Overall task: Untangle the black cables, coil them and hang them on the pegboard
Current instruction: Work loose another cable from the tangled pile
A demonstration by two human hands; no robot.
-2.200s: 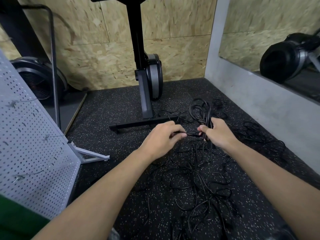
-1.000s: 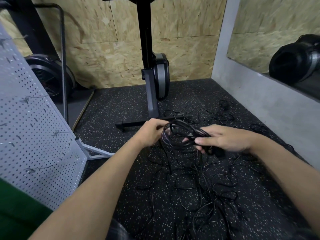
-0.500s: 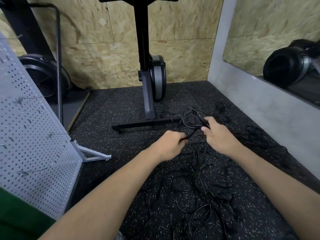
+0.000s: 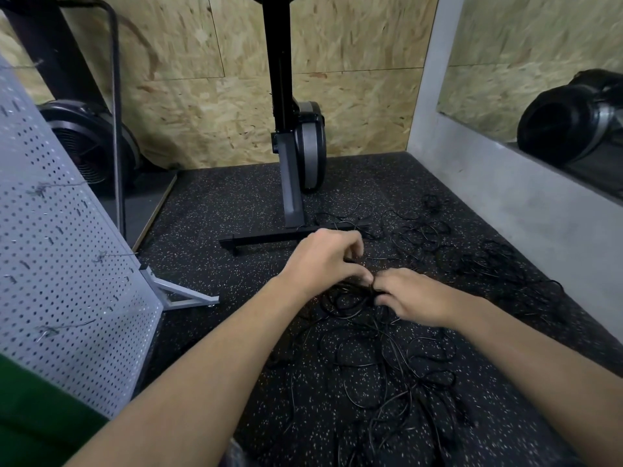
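A mess of thin black cables (image 4: 381,362) sprawls over the speckled black floor in front of me, with more tangles (image 4: 485,261) toward the right wall. A small coil of black cable (image 4: 340,299) hangs low between my hands. My left hand (image 4: 323,261) pinches it with curled fingers at the top. My right hand (image 4: 409,296) grips the same coil from the right side. The grey pegboard (image 4: 64,264) leans on its stand at the left, with a few wire hooks on it.
A black exercise machine (image 4: 296,156) stands on a T-shaped base (image 4: 269,239) just beyond my hands. A fan-like machine (image 4: 87,146) sits at the back left. A grey concrete ledge (image 4: 526,200) runs along the right. Chipboard walls close the back.
Both hands have dropped lower and come closer together. The coil that was raised a second ago now sits low between them, near the floor tangle.
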